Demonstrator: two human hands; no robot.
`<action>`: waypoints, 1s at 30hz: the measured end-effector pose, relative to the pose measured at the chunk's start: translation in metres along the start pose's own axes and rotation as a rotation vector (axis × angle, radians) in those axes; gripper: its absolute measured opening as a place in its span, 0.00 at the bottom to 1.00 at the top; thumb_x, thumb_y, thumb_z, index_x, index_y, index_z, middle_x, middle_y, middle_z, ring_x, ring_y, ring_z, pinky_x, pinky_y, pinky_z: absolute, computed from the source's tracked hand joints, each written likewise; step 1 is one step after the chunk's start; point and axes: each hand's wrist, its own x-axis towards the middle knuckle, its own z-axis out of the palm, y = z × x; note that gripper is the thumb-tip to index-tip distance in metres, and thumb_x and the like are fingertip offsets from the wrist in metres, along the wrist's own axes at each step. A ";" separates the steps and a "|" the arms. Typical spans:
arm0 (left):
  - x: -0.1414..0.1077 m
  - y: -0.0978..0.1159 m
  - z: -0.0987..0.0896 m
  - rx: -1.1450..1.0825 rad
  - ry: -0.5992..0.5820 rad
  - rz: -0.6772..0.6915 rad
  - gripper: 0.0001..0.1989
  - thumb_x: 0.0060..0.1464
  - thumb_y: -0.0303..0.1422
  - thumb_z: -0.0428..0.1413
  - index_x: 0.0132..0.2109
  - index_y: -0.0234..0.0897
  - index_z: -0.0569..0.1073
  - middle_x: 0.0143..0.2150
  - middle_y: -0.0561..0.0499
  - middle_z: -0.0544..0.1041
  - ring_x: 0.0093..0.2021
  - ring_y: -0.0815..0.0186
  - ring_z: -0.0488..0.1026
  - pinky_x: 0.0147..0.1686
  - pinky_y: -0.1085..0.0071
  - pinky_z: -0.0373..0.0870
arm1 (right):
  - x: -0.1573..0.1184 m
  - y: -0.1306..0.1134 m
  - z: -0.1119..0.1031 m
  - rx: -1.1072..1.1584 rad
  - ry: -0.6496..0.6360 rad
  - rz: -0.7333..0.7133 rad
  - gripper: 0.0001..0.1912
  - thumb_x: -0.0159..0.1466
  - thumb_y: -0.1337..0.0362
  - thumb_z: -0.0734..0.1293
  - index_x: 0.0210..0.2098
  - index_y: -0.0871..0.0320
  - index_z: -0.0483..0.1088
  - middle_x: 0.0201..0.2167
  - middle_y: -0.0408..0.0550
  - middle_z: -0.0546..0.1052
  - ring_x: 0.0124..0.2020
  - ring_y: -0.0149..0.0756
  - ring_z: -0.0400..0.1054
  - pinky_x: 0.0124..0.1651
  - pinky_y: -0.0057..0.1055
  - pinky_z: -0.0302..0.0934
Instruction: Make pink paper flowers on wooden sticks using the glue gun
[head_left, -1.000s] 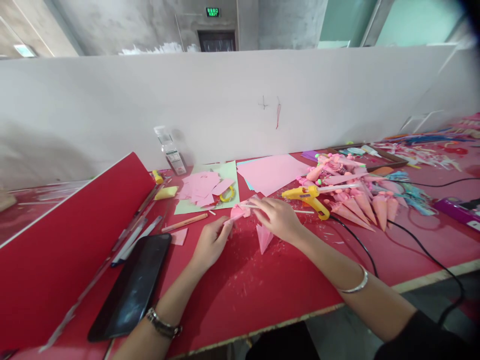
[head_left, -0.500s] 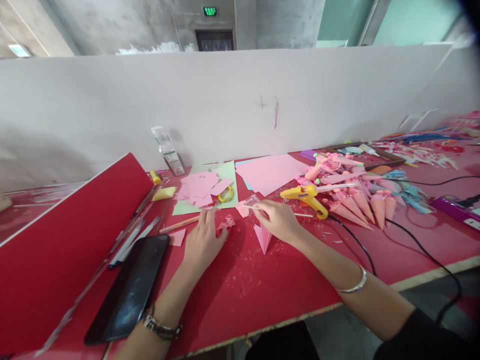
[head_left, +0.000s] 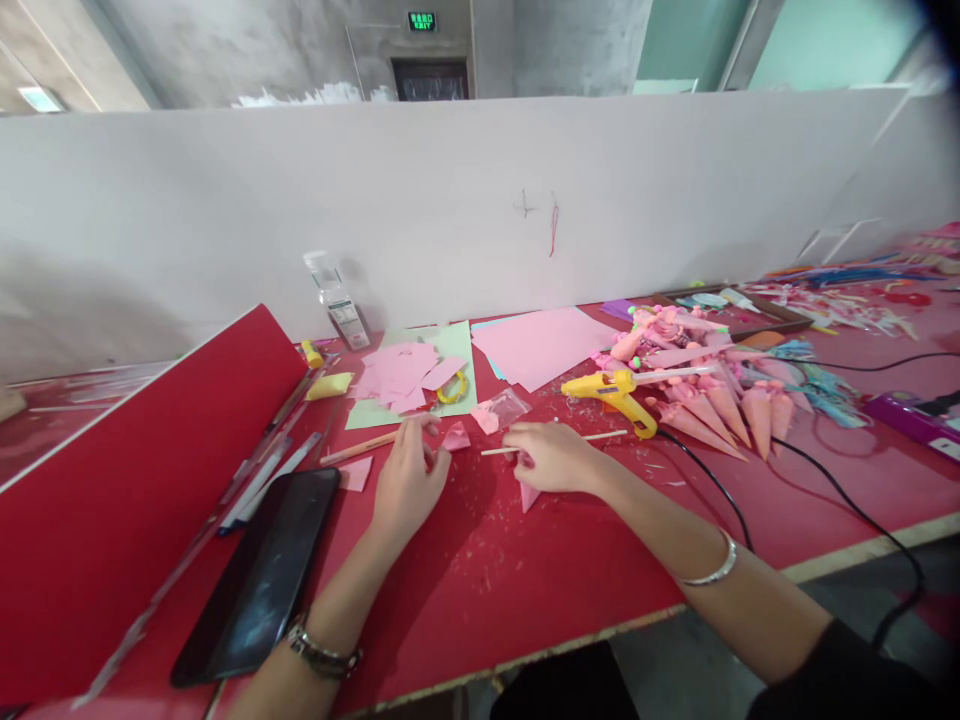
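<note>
Since half a second ago, the right hand has come nearer, over the pointed pink folded-paper piece, carrying the thin pale straight stick with it; the left hand has barely shifted. Right fingers are curled closely round the stick, the pink point showing beneath on the red tabletop. Left fingers curl loosely, thumb slightly apart, just left of a small crumpled pink paper piece; whether they grip anything, I cannot tell. Good handling here likely means a light pinch, keeping the paper's creases crisp and the stick's left tip free of loose scraps.
</note>
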 end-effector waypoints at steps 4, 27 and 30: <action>-0.002 0.004 -0.002 0.015 -0.060 -0.018 0.11 0.50 0.30 0.46 0.43 0.38 0.59 0.33 0.54 0.68 0.23 0.72 0.64 0.24 0.76 0.59 | 0.003 0.005 0.005 0.095 -0.015 -0.084 0.07 0.51 0.74 0.58 0.26 0.58 0.64 0.27 0.43 0.70 0.27 0.29 0.62 0.26 0.24 0.46; -0.019 0.034 0.014 -0.140 -0.445 0.017 0.11 0.50 0.40 0.48 0.36 0.38 0.68 0.28 0.53 0.72 0.24 0.70 0.64 0.22 0.75 0.55 | 0.009 -0.018 0.012 0.297 0.502 -0.031 0.16 0.61 0.58 0.58 0.19 0.59 0.55 0.20 0.40 0.59 0.22 0.26 0.53 0.25 0.23 0.47; -0.017 0.030 0.017 -0.285 -0.459 -0.022 0.10 0.50 0.38 0.48 0.32 0.35 0.67 0.23 0.54 0.71 0.21 0.71 0.62 0.21 0.75 0.54 | 0.007 -0.024 0.010 0.334 0.474 -0.050 0.15 0.61 0.58 0.57 0.21 0.59 0.58 0.22 0.41 0.61 0.23 0.27 0.56 0.27 0.23 0.51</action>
